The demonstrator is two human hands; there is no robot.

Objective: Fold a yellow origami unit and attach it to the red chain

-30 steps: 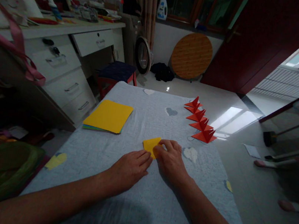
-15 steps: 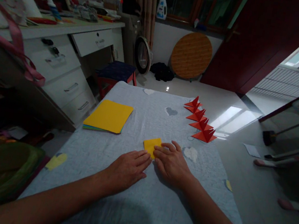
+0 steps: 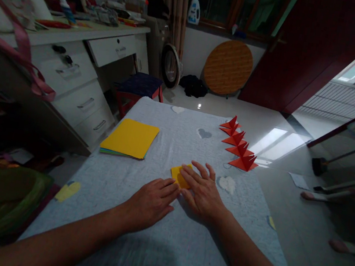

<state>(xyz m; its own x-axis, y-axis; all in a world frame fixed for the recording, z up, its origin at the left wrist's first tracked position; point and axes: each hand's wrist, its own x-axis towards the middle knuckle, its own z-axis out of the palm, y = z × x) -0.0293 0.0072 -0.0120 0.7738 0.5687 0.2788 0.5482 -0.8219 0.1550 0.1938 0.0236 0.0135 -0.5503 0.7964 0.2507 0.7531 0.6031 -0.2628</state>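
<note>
Since half a second ago the right hand [image 3: 204,195] has slid its fingers farther over the small yellow paper [image 3: 175,172], toward its far edge, so more of it is covered now; the left hand [image 3: 154,198] has hardly shifted. From where I stand, the paper lies flat on the pale blue cloth [image 3: 176,139], just past the tips of the left hand and partly under the right. Its left corner shows plainly, and a bit of yellow peeps out between the right fingers and thumb.

Neither hand is clenched — the left rests palm down, fingers close together, their tips at the paper's near edge; the right is spread, two fingers laid across the sheet, the others lifted a little. The two hands come close at the near side of the paper, though I can't tell whether they touch.

To the left, well apart from the hands, sits a stack of colored paper [image 3: 130,138], yellow on top, close by the cloth's left edge. Red folded pieces [image 3: 244,162] stand in a slanting row along the right edge. Between stack and row the cloth runs open to its far edge — and just right of the right hand is a white heart [image 3: 227,185].
</note>
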